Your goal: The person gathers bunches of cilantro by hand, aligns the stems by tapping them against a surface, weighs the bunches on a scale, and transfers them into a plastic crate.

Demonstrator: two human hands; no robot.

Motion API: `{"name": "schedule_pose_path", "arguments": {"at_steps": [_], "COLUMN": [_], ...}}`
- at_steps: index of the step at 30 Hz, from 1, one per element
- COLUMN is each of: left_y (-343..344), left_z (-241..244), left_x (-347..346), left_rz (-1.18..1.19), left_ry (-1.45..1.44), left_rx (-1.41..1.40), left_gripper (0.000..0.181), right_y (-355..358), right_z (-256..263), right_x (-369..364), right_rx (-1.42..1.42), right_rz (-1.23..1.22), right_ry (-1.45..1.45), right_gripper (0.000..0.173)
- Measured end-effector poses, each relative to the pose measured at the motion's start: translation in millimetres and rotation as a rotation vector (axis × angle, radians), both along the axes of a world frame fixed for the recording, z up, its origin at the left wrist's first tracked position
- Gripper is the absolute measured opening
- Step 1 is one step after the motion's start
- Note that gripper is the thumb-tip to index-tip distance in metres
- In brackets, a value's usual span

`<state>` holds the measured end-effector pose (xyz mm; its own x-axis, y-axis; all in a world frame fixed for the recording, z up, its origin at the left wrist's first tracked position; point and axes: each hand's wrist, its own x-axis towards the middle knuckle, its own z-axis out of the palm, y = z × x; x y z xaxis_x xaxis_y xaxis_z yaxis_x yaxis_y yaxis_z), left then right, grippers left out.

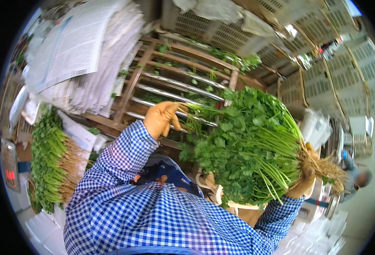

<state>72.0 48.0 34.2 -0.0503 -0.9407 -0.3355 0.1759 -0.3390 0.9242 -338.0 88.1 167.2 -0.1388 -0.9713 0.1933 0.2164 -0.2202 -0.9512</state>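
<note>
My right hand (306, 177), in a tan glove, grips a large bunch of leafy coriander (251, 140) by its root end. Its pale roots (324, 165) stick out past the fingers to the right, while the leaves spread left. In my left hand (163, 118), also gloved, the fingers pinch the root end of a thin coriander sprig (198, 108). That sprig's stems reach right to the bunch's leaves; whether it is apart from the bunch I cannot tell. Beneath both hands is a brown frame (149, 60) with shiny metal bars (178, 83), with loose greenery among them.
A thick stack of printed paper (79, 47) lies at the upper left. Below it, more coriander (47, 162) rests with roots to the right, beside a scale's red display (10, 174). Slotted plastic crates (334, 73) stand at the back and right. Another person (353, 178) is at far right.
</note>
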Motion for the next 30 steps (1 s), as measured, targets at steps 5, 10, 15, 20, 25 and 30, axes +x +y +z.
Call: {"name": "schedule_pose_path", "arguments": {"at_steps": [5,10,15,20,25,30], "left_y": [4,-5,-32,-48,-53,-34], "left_z": [-17,-31,-22,-26,-15,-5], "left_x": [64,88,97,115,103,95], "left_rz": [0.152,0.246,0.161,0.187,0.147,0.230], "left_ry": [-0.037,-0.028,-0.195,-0.824,-0.396,-0.115], "left_rx": [-0.084,-0.075,-0.157,-0.611,-0.593,-0.613], "left_gripper": [0.049,0.048,0.044,0.028,0.035,0.052], "right_y": [-2,-10,-70,-150,-243,-225], "right_z": [9,10,-34,-110,-216,-159], "right_x": [19,57,81,161,176,180], "right_rx": [0.058,0.048,0.446,0.597,0.593,0.754], "right_rz": [0.103,0.285,0.946,0.755,0.923,0.425], "right_ry": [-0.012,0.034,-0.071,0.497,0.440,0.566], "right_gripper": [0.071,0.035,0.051,0.034,0.055,0.051]}}
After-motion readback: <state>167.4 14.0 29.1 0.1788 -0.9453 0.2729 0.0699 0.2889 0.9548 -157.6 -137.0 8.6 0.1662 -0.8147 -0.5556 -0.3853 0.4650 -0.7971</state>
